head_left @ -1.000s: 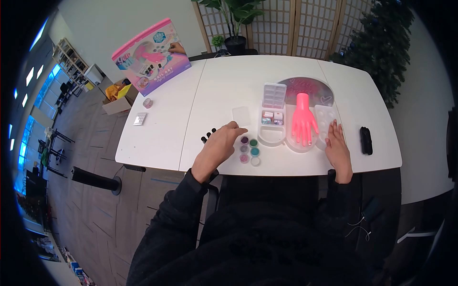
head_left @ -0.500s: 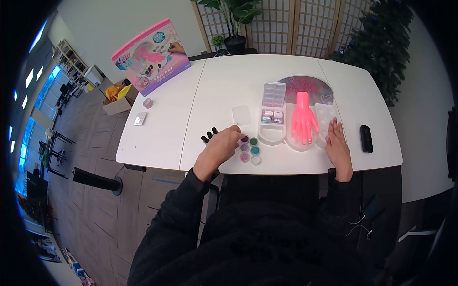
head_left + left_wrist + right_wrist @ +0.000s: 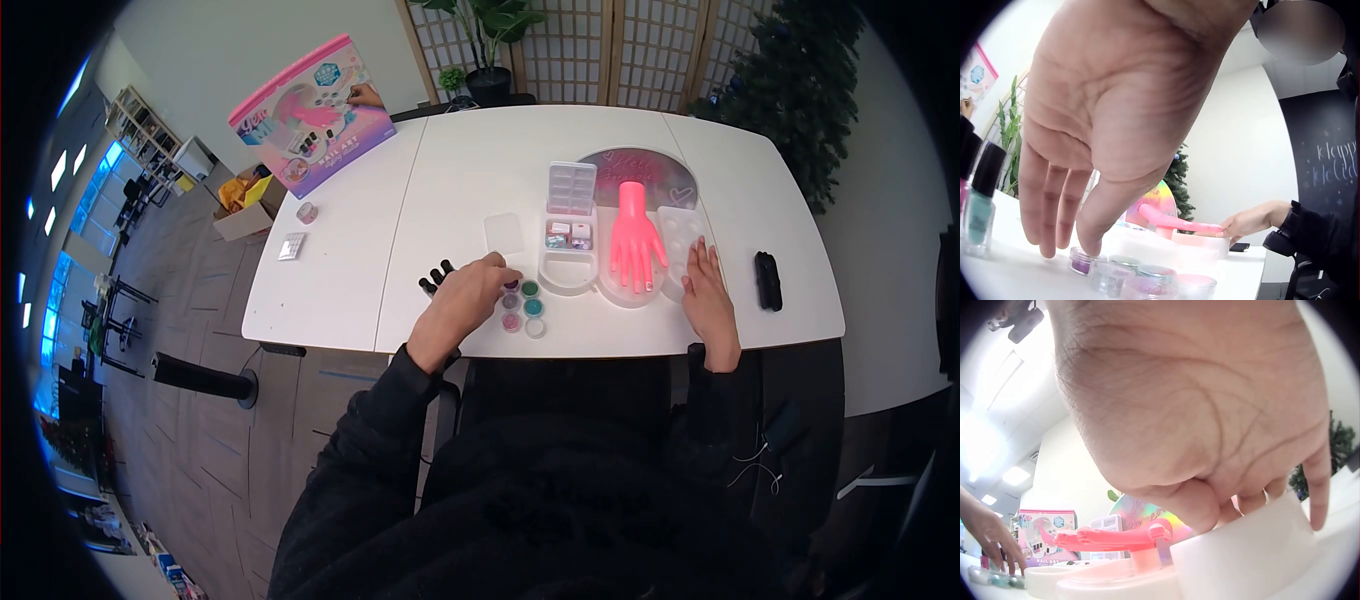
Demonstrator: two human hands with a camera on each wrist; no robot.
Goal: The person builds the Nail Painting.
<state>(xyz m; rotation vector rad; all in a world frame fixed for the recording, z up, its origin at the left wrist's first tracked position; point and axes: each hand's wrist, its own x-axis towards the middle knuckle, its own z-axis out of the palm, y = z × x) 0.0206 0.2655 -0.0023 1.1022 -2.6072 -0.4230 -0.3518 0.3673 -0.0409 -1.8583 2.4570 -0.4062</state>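
Observation:
My left hand [image 3: 458, 302] reaches down over a cluster of small glitter pots, its fingers nearly straight. In the left wrist view the thumb tip is right at the lid of a purple glitter pot [image 3: 1080, 261]; the other fingers point down beside it. Green [image 3: 530, 288], teal [image 3: 533, 307] and pink [image 3: 511, 323] pots sit close by in two rows. My right hand [image 3: 711, 308] rests with extended fingers on the white tray with round wells [image 3: 680, 222]. Left of that tray, a pink model hand [image 3: 633, 242] lies on a clear-white base.
Black-capped nail polish bottles [image 3: 436, 275] stand left of my left hand. A compartment organizer [image 3: 570, 280] with an upright lid and a clear flat lid [image 3: 503, 233] lie mid-table. The nail art box [image 3: 318, 125] stands back left; a black pouch [image 3: 768, 282] lies right.
My left hand has lowered slightly onto the purple pot, its fingertips drawing in over it. The right hand has stayed on the tray. The head view has tilted a little.

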